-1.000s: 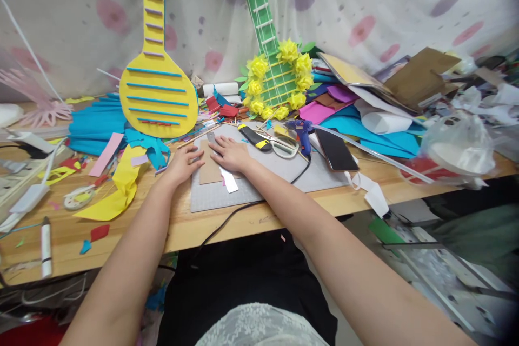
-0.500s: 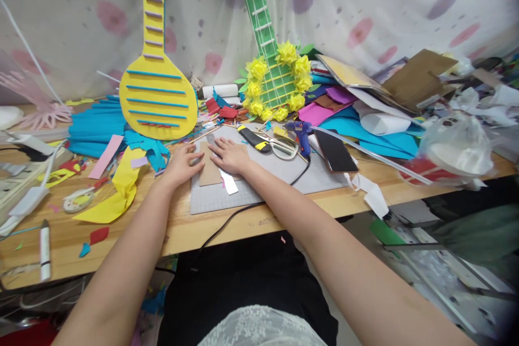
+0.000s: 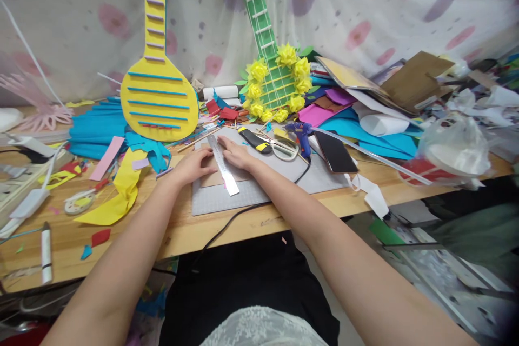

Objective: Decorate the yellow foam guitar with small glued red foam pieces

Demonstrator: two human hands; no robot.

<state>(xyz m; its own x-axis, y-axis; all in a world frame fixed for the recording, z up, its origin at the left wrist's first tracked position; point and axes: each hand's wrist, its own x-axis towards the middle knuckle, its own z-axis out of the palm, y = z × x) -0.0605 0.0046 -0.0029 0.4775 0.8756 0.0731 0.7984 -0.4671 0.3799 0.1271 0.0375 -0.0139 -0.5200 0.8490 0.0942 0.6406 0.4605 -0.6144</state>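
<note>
A metal ruler [image 3: 223, 164] lies slanted across a piece of brown cardboard [image 3: 207, 178] on the grey cutting mat [image 3: 219, 203]. My left hand [image 3: 194, 166] rests at the cardboard's left side, fingers loosely bent and apart, left of the ruler. Along the ruler's right edge lies my right hand [image 3: 235, 153], its fingers stretched out over the cardboard; whether they press on the ruler is unclear. Just beyond the right hand are a black and yellow utility knife [image 3: 255, 140], scissors [image 3: 285, 150] and a blue glue gun [image 3: 301, 136].
A yellow paper instrument [image 3: 158, 100] and a green one with yellow flowers [image 3: 278, 86] lean at the back. A phone [image 3: 335, 151], a plastic bag [image 3: 450, 146] and stacked papers stand right. Coloured scraps and a marker [image 3: 46, 254] lie left. A black cable [image 3: 227, 225] crosses the front edge.
My right hand has shifted right, off the ruler's middle, baring more of it. My left hand has moved slightly right and lower, its fingers nearer the ruler.
</note>
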